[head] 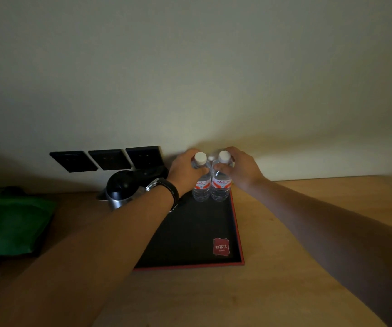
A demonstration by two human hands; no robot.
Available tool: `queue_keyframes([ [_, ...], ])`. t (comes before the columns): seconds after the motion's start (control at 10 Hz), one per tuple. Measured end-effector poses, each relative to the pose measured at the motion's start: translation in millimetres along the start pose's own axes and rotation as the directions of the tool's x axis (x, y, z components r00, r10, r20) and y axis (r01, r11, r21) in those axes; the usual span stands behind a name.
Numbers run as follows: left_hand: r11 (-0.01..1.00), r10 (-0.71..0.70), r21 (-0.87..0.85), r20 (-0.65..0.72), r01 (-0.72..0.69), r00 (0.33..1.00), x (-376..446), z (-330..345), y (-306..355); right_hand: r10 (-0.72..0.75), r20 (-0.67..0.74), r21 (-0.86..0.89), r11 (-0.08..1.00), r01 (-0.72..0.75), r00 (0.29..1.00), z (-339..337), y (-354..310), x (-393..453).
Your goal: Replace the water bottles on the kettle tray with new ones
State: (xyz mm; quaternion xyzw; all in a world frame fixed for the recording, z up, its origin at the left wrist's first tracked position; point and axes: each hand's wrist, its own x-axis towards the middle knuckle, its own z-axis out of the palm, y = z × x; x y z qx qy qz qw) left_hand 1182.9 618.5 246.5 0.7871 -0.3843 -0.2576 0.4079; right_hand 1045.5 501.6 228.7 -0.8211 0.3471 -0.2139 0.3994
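bottles [210, 186]: 2 upright | tray [190, 234]: 1 | kettle [119, 191]: 1 | sockets [107, 159]: 3

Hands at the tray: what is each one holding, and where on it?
Left hand grips the left water bottle around its shoulder, just below the cap. Right hand grips the right water bottle likewise. Both stand upright on the tray.

Dim, grainy view; soft light pools on the wall [214, 90], corners darkened, edges distorted.

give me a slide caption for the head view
Both hands, left and right, grip two water bottles standing on the kettle tray.
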Motion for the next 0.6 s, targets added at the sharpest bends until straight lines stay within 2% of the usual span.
queue_keyframes([
  [0.3, 0.998, -0.002, 0.062, 0.013, 0.001, 1.000, -2, -3, 6, 0.030, 0.038, -0.004, 1.000, -0.030, 0.999, -6, -15, -6],
  [0.4, 0.997, -0.003, 0.078, 0.017, 0.002, 1.000, -6, -3, 13, 0.037, 0.033, -0.156, 0.987, -0.031, 0.999, -10, -27, -10],
  [0.5, 0.999, 0.012, 0.040, 0.014, -0.013, 1.000, -12, -9, 20, 0.011, 0.002, -0.230, 0.973, -0.010, 1.000, -20, -37, -13],
  [0.6, 0.994, 0.053, 0.100, -0.013, -0.051, 0.999, -24, -27, 33, 0.004, -0.007, -0.243, 0.970, -0.006, 1.000, -34, -52, -26],
])
